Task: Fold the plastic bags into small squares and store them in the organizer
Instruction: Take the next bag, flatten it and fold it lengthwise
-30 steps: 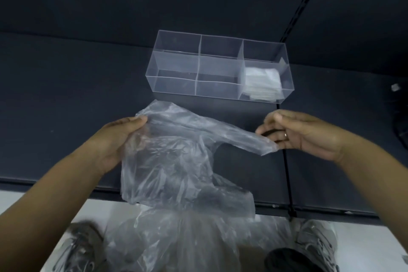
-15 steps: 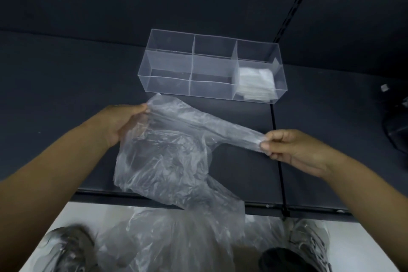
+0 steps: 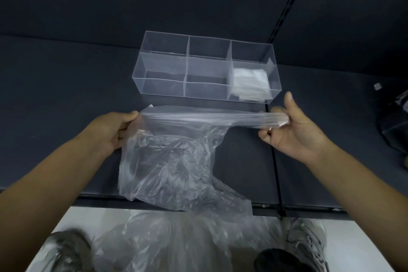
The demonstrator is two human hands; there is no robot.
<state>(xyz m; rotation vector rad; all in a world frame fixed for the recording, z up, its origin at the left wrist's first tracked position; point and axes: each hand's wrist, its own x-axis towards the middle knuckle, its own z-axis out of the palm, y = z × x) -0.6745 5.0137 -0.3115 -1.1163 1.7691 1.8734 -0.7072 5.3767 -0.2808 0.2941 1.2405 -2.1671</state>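
Clear, crinkled film fills the middle of my feed: a thin see-through plastic bag (image 3: 176,157) is held above the dark matte tabletop (image 3: 55,95), with its top edge pulled taut into a narrow band between the two hands. The left hand (image 3: 112,130) pinches the left end of that band between the thumb and curled fingers. The right hand (image 3: 293,132) has its fingers curled round the right end, and its thumb stands up free of the plastic.

Below the band I see the rest of the bag hanging loose and wrinkled, draping over the near edge of the table. Just beyond the band stands a clear rectangular acrylic organizer (image 3: 163,73), split by dividers. Its right-end compartment holds a stack of folded whitish plastic squares (image 3: 251,84).

Under the table edge, a heap of more clear plastic bags (image 3: 176,243) lies on the pale floor between two grey shoes (image 3: 66,249). A dark object (image 3: 395,126) sits at the right edge of the table; I cannot make out what it is.
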